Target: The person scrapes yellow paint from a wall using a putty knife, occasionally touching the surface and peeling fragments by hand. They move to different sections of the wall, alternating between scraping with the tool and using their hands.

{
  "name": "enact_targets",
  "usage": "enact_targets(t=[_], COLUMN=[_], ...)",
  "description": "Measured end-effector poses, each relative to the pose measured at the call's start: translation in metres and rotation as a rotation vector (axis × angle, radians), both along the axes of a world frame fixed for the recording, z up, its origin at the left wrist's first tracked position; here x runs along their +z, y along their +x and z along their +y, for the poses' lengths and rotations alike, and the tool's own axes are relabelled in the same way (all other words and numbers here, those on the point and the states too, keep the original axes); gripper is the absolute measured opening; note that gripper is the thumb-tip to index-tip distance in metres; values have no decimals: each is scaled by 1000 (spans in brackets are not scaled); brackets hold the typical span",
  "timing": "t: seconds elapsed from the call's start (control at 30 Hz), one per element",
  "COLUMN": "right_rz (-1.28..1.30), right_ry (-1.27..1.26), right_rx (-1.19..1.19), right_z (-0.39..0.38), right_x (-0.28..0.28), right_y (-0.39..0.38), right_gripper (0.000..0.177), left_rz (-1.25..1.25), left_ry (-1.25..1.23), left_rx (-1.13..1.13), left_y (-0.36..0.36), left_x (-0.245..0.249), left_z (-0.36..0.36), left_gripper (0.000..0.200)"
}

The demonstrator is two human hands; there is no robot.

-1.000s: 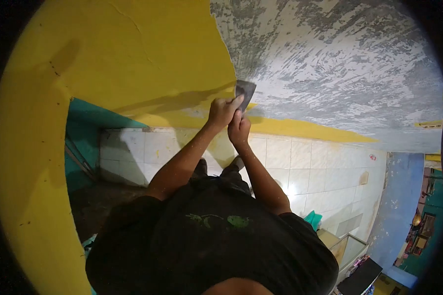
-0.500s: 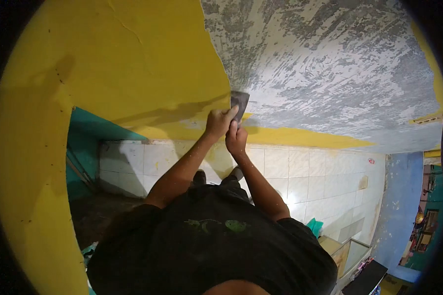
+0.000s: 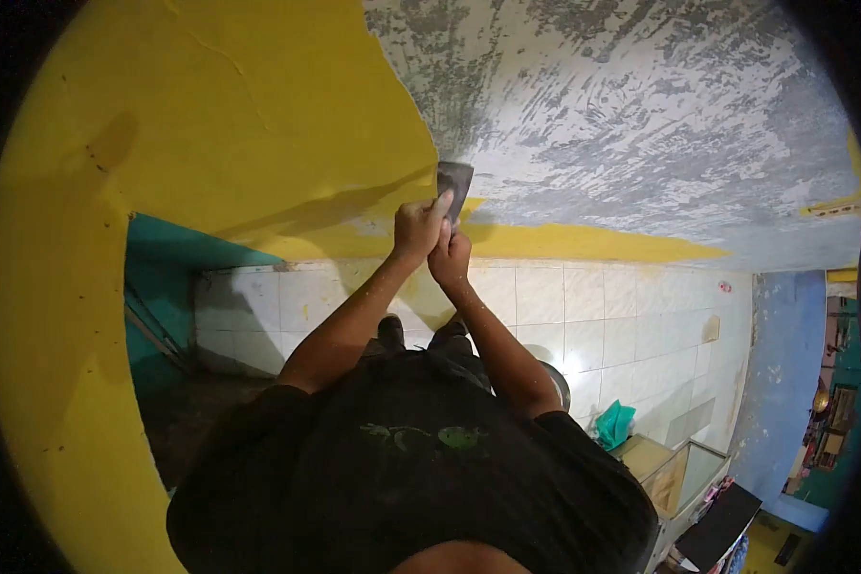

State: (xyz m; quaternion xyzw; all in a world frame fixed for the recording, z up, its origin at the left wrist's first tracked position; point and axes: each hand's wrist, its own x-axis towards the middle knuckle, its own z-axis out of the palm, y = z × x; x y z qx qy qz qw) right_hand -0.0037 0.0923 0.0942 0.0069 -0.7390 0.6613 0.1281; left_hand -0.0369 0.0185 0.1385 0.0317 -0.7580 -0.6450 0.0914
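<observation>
While both arms reach toward twelve o'clock, the left hand and right hand share a dark flat-bladed scraper. The left fingers are closed on it, thumb lying along the blade; the right fingers are wrapped about its lower end, partly hidden. Its wide end points to twelve o'clock, at the ragged border between yellow paint, at ten o'clock from the hands, and a mottled grey-and-white wall patch, at two o'clock. At three o'clock a yellow strip runs just above the tiled floor. Toward half past four lie a crumpled teal plastic bag and, just beside it, a glass-fronted cabinet.
</observation>
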Motion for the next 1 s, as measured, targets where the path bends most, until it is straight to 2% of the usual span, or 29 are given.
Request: enact_targets(t=[0.03,0.1,0.13,0.2,0.27,0.33,0.43,0.5,0.53,0.57,0.67,0.7,0.8,0.83,0.87,0.93,0.97,1.0], right_rz=[4,66,59,161,162,-30,-57,-47,-23,25,158,137,-4,-53,-48,112,-9,-23], right_ry=[-4,251,244,73,146,30,63,135,205,195,198,123,163,115,118,129,150,152], right_rx=[-5,-26,-28,-18,7,36,-37,-28,-21,-23,-33,-23,37,59,62,-33,4,7], right_z=[0,1,1,0,9,14,9,11,12,8,3,2,9,11,10,6,10,11], right_x=[15,63,72,90,67,28,16,11,10,34,77,76,57,39,26,9,4,-3], right_y=[-12,-23,-20,-32,-20,-5,13,6,0,-6,-26,-27,-12,-7,-2,6,9,12], right_gripper=[35,33,33,32,34,35,36,36,36,35,34,32,31,33,33,35,36,36], left_rz=[4,264,345,203,165,69,-2,-73,-130,-6,31,38,46,-17,-12,-166,-184,-198], left_ry=[-4,-80,-108,39,52,34,73,162,250,280,329,192,236,232,235,379,384,385], left_rx=[-5,31,41,34,15,-2,118,74,29,57,-2,13,-21,9,12,61,31,36], left_y=[-10,-17,-13,-19,-12,0,14,4,0,0,-14,-14,-11,0,6,12,13,14], left_x=[11,45,58,82,62,30,3,-8,-11,18,69,78,33,34,28,14,9,4], left_z=[0,-3,-4,-1,2,7,15,14,13,12,4,0,3,4,6,10,8,6], left_gripper=[42,43,43,43,44,44,45,44,43,42,43,43,42,43,43,42,39,39])
